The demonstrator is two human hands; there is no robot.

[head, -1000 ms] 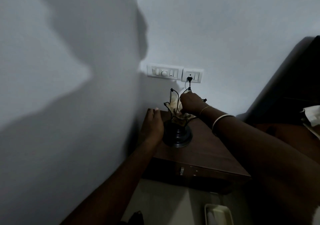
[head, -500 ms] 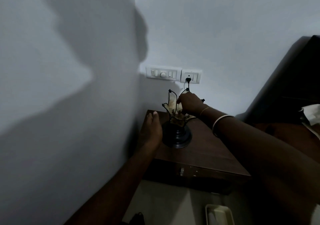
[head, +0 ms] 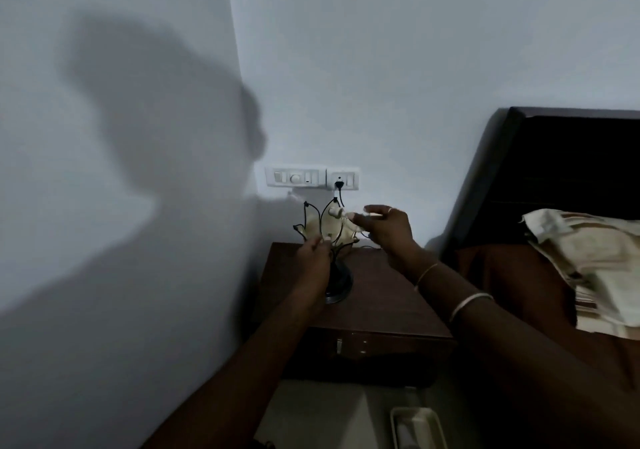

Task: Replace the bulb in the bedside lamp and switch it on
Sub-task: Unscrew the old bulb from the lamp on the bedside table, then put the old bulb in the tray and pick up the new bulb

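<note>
- Landmark: the lamp (head: 327, 241) stands on the dark wooden table (head: 381, 296), toward the table's back left corner, close to the wall corner.
- Left of the lamp: the grey wall (head: 114, 206) carries a large shadow of the person.
- Left hand (head: 313, 258): positioned at the lamp's lower left, its fingers (head: 320, 245) clenched around the lamp's stem just below the petal-shaped shade. The dark round base (head: 337, 291) rests on the table under this hand.
- Lamp shade: cream petals in a thin black wire frame, opening upward.
- Bulb (head: 335, 212): a small white part sits at the top of the shade, tilted toward the right. Blur prevents telling whether it is seated in a socket.
- Above the lamp: a white switch plate (head: 296, 177) and, just beside it to the right, a socket plate (head: 343, 178) with a black plug (head: 338, 185) inserted. A black cord hangs from the plug toward the lamp.
- Right hand (head: 384, 229): held just right of the shade's top, palm facing the lamp, fingers (head: 360, 222) spread and reaching toward the white part. Whether they touch it cannot be told. Two bangles sit on the forearm.
- Right of the lamp: a dark headboard (head: 554, 178) and a bed with a striped pillow (head: 588, 261).
- Below the table: a pale rectangular tray (head: 417, 429) on the floor; its contents are too dim to identify.
</note>
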